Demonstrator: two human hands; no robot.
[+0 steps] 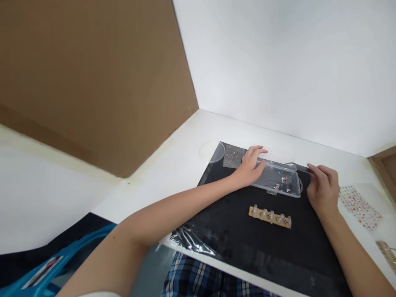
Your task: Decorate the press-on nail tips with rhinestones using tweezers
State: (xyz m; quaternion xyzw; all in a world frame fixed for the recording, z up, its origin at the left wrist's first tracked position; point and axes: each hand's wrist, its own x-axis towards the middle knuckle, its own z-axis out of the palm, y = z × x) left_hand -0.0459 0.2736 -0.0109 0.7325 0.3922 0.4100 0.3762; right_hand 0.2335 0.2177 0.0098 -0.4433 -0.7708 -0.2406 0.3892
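Clear plastic case lies between both hands (touching its ends).

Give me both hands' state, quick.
Left hand: closed on the clear plastic case.
Right hand: fingers curved against the case's right end, grip unclear.

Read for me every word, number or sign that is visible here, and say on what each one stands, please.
No text can be read: the label on the blue bag is too blurred, and any marks on the sticker sheet are too small to read.
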